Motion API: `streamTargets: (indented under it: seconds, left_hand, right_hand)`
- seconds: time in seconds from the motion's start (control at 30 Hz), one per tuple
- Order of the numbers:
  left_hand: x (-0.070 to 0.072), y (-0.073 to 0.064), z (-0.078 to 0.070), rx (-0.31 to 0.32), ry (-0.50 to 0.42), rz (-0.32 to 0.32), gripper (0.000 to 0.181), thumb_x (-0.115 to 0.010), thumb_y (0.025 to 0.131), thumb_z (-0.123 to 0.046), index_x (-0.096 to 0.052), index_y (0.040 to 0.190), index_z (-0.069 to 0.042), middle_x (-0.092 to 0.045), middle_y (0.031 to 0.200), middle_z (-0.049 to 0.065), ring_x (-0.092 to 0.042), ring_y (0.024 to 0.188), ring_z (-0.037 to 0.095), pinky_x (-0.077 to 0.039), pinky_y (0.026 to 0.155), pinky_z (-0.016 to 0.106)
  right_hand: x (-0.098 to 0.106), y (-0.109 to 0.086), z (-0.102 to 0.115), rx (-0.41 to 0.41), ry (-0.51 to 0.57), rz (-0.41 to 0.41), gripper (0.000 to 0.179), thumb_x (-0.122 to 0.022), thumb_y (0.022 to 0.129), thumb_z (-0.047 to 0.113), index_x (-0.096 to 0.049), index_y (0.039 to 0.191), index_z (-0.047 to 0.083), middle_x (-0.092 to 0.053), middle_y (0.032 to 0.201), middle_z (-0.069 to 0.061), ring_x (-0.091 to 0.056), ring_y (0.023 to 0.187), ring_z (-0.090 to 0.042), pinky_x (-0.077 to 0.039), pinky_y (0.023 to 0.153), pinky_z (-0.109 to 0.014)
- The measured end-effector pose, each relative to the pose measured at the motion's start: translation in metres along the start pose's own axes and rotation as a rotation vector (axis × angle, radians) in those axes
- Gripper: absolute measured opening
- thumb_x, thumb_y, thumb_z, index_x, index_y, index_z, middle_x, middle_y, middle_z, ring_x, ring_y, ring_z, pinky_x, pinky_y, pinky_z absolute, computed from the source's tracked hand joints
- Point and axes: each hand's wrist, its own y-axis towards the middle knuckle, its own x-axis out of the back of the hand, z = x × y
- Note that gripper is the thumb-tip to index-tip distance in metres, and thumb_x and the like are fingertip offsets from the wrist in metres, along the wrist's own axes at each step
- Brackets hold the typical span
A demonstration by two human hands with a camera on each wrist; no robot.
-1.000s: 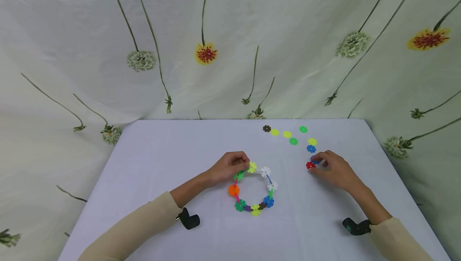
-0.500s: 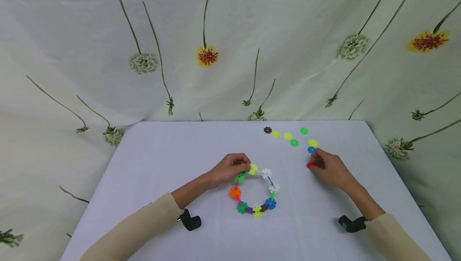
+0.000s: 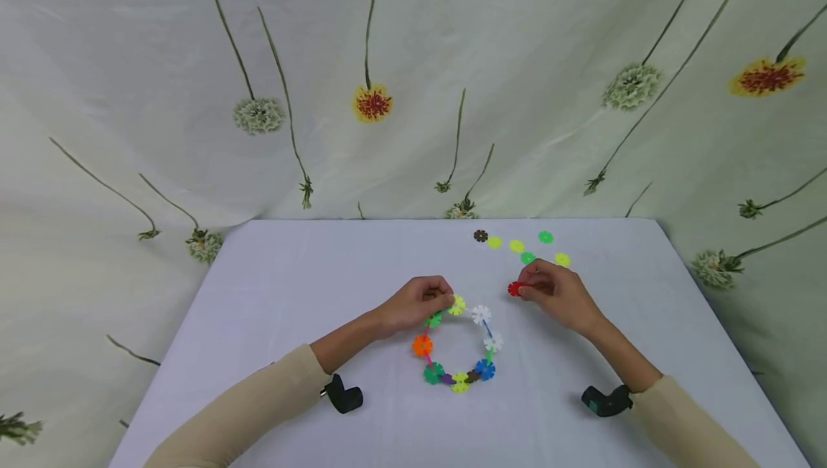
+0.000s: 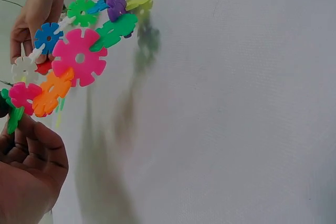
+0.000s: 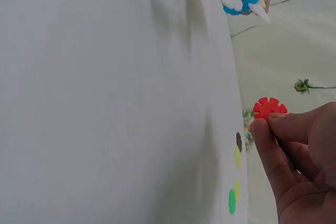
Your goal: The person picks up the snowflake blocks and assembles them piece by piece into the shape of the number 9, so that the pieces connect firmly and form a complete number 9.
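Note:
A ring of linked snowflake discs (image 3: 434, 372) in many colours is held by my left hand (image 3: 416, 304). Thumb and fingertips pinch its upper left side, beside a yellow disc (image 3: 456, 305). The left wrist view shows a pink disc (image 4: 80, 57) and an orange disc (image 4: 51, 94) facing the camera, the ring raised over the tabletop. To the right of the ring, my right hand (image 3: 561, 296) pinches a loose red snowflake disc (image 5: 269, 107) by its edge between thumb and forefinger. The red disc stands apart from the ring, its notched rim pointing left in the head view.
Loose discs lie flat toward the back of the white table (image 3: 323, 260): a brown disc (image 3: 481, 235), several yellow ones and green ones, including a green disc (image 3: 545, 237). A flower-printed cloth (image 3: 413, 152) hangs behind the table's far edge.
My right hand has picked up the red disc from the table and carried it left toward the ring. The left hand keeps its pinch on the ring, almost still.

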Motion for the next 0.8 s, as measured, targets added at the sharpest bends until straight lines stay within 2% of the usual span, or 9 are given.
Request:
streamTargets:
  seconds: [0.1,0.2,0.33,0.5,0.67,0.8]
  left_hand:
    - [0.000,0.000,-0.001,0.000,0.002,0.015,0.020,-0.061,0.110,-0.023,-0.068,0.113,-0.005,-0.062,0.091,0.001,-0.056,0.083,0.011,-0.048,0.080,0.023]
    - [0.000,-0.001,-0.003,0.003,0.012,0.026,0.020,-0.060,0.110,-0.024,-0.068,0.113,-0.005,-0.064,0.093,0.006,-0.057,0.085,0.011,-0.048,0.080,0.023]
    - [-0.001,-0.002,-0.007,0.003,0.018,0.043,0.021,-0.060,0.109,-0.024,-0.068,0.113,-0.005,-0.065,0.098,0.014,-0.058,0.088,0.013,-0.050,0.082,0.022]
    - [-0.001,-0.004,-0.009,0.001,0.022,0.061,0.022,-0.059,0.109,-0.024,-0.068,0.112,-0.004,-0.066,0.099,0.013,-0.059,0.089,0.013,-0.050,0.085,0.024]
    - [-0.002,-0.006,-0.013,0.019,0.014,0.062,0.023,-0.059,0.109,-0.024,-0.069,0.111,-0.004,-0.068,0.099,0.014,-0.059,0.089,0.013,-0.050,0.086,0.025]
    - [-0.003,-0.007,-0.013,0.030,0.010,0.053,0.022,-0.059,0.109,-0.023,-0.070,0.111,-0.004,-0.068,0.096,0.009,-0.059,0.089,0.013,-0.050,0.087,0.025]
  right_hand:
    - [-0.011,0.001,0.012,0.033,0.054,0.033,0.020,-0.077,0.098,0.007,-0.070,0.116,0.007,-0.082,0.103,-0.009,-0.079,0.090,-0.016,-0.060,0.079,-0.019]
    - [-0.020,0.001,0.023,0.086,0.080,0.061,0.021,-0.077,0.099,0.009,-0.072,0.120,0.008,-0.083,0.105,-0.005,-0.078,0.093,-0.013,-0.061,0.083,-0.020]
    - [-0.030,0.002,0.034,0.172,0.084,0.089,0.015,-0.077,0.099,0.012,-0.078,0.114,0.017,-0.082,0.104,0.004,-0.077,0.094,-0.010,-0.062,0.086,-0.023]
    - [-0.036,0.003,0.041,0.259,0.105,0.147,0.017,-0.079,0.098,0.009,-0.080,0.109,0.021,-0.082,0.102,0.006,-0.077,0.092,-0.009,-0.063,0.088,-0.027]
    - [-0.037,0.002,0.045,0.286,0.106,0.175,0.018,-0.078,0.097,0.007,-0.080,0.108,0.022,-0.081,0.101,0.006,-0.076,0.092,-0.008,-0.064,0.090,-0.031]
    - [-0.038,0.003,0.045,0.292,0.107,0.194,0.017,-0.078,0.098,0.008,-0.080,0.108,0.022,-0.081,0.102,0.005,-0.077,0.092,-0.010,-0.064,0.090,-0.030]
